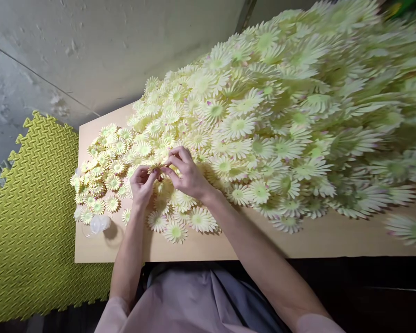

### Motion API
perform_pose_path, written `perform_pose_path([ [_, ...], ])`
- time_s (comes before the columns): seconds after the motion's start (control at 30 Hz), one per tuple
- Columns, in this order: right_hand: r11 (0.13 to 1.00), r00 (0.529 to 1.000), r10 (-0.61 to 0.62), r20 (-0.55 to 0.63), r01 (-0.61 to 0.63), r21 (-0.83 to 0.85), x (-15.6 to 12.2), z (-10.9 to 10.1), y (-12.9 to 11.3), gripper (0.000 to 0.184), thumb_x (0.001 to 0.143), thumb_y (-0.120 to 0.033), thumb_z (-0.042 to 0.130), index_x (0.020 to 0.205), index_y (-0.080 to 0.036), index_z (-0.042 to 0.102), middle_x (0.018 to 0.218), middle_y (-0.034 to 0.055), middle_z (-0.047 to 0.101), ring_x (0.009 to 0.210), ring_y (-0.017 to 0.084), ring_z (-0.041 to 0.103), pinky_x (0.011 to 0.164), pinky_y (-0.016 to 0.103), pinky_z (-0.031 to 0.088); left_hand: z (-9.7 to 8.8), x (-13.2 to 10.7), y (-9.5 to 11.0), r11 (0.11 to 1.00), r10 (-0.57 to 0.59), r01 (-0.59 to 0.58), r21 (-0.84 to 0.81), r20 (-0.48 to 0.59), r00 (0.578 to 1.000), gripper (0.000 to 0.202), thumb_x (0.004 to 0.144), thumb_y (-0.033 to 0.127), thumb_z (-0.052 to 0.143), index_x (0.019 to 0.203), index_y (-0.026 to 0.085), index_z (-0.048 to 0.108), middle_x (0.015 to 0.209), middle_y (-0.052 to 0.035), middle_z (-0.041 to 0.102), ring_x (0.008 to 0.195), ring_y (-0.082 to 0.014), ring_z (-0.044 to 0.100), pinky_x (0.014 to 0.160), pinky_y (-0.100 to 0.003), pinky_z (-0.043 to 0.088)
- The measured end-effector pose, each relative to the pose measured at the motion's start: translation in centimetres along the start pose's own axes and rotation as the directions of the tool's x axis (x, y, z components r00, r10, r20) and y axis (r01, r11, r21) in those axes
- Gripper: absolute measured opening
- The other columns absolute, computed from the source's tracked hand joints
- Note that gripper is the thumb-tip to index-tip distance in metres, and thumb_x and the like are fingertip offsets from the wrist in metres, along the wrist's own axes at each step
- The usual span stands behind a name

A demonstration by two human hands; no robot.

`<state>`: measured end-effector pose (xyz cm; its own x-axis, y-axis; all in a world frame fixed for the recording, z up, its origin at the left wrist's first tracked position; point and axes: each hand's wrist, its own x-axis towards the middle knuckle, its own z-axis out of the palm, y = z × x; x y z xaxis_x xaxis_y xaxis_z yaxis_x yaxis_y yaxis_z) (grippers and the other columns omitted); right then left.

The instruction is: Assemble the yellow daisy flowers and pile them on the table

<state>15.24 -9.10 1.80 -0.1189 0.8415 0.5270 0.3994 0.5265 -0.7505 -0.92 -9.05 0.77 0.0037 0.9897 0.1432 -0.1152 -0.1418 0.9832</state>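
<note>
A big heap of pale yellow artificial daisy flowers (263,115) with green centres covers most of a light wooden board (319,240). My left hand (143,184) and my right hand (186,173) meet over the heap's near left part. Both pinch one small daisy flower (158,167) between their fingertips. The fingers of both hands are curled and closed around it. More loose daisies lie flat under and around my wrists.
A small clear plastic piece (99,225) lies on the board near its left front corner. A yellow-green foam floor mat (31,217) lies left of the board. Grey concrete floor (107,51) shows beyond. My lap in pinkish cloth (194,300) is at the bottom.
</note>
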Motion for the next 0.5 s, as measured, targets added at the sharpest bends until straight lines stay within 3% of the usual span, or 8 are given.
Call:
perform_pose_path([
  [0.1, 0.933, 0.985, 0.110, 0.136, -0.150, 0.327, 0.2, -0.6, -0.2, 0.018, 0.091, -0.036, 0.057, 0.082, -0.020, 0.056, 0.094, 0.0055, 0.050, 0.088, 0.019, 0.052, 0.083, 0.037, 0.049, -0.2, 0.0, 0.0, 0.985, -0.065, 0.078, -0.151, 0.085, 0.994, 0.024, 0.070, 0.029, 0.081, 0.084, 0.020, 0.064, 0.070, 0.0034, 0.065, 0.062, -0.0059, 0.062, 0.060, -0.019, 0.052],
  [0.23, 0.774, 0.960, 0.079, 0.270, -0.230, 0.590, 0.3, -0.8, -0.6, 0.024, 0.093, -0.039, 0.054, 0.079, -0.019, 0.057, 0.089, 0.0030, 0.048, 0.078, 0.014, 0.052, 0.071, 0.030, 0.049, -0.2, -0.1, -0.1, 0.948, -0.156, 0.198, -0.250, 0.177, 0.972, 0.033, 0.064, 0.034, 0.085, 0.085, 0.021, 0.062, 0.064, 0.0058, 0.059, 0.052, -0.0046, 0.055, 0.051, -0.018, 0.049],
  [0.33, 0.815, 0.973, 0.097, 0.210, -0.199, 0.544, 0.2, -0.4, -0.7, 0.027, 0.093, -0.041, 0.054, 0.077, -0.019, 0.056, 0.081, 0.0013, 0.049, 0.071, 0.013, 0.050, 0.065, 0.028, 0.046, -0.3, 0.0, 0.0, 0.946, -0.191, 0.223, -0.235, 0.153, 0.970, 0.034, 0.063, 0.035, 0.085, 0.084, 0.021, 0.062, 0.066, 0.0047, 0.059, 0.053, -0.0052, 0.055, 0.049, -0.019, 0.049],
  [0.4, 0.905, 0.990, 0.098, 0.104, -0.132, 0.403, 0.1, 0.2, -0.5, 0.026, 0.093, -0.040, 0.055, 0.076, -0.020, 0.055, 0.073, -0.0002, 0.048, 0.067, 0.013, 0.048, 0.064, 0.029, 0.043, -0.4, 0.1, 0.2, 0.959, -0.178, 0.195, -0.207, 0.099, 0.979, 0.031, 0.066, 0.032, 0.084, 0.084, 0.022, 0.061, 0.067, 0.0047, 0.058, 0.055, -0.0047, 0.054, 0.051, -0.019, 0.049],
  [0.5, 0.992, 0.999, 0.007, -0.042, -0.002, 0.125, -0.2, 1.1, 0.1, 0.022, 0.095, -0.034, 0.051, 0.079, -0.020, 0.056, 0.072, 0.0015, 0.055, 0.069, 0.015, 0.051, 0.067, 0.031, 0.044, -0.4, 0.2, 0.2, 0.983, -0.104, 0.113, -0.143, 0.070, 0.992, 0.024, 0.071, 0.030, 0.080, 0.084, 0.022, 0.061, 0.067, 0.0042, 0.057, 0.058, -0.0058, 0.055, 0.056, -0.021, 0.051],
])
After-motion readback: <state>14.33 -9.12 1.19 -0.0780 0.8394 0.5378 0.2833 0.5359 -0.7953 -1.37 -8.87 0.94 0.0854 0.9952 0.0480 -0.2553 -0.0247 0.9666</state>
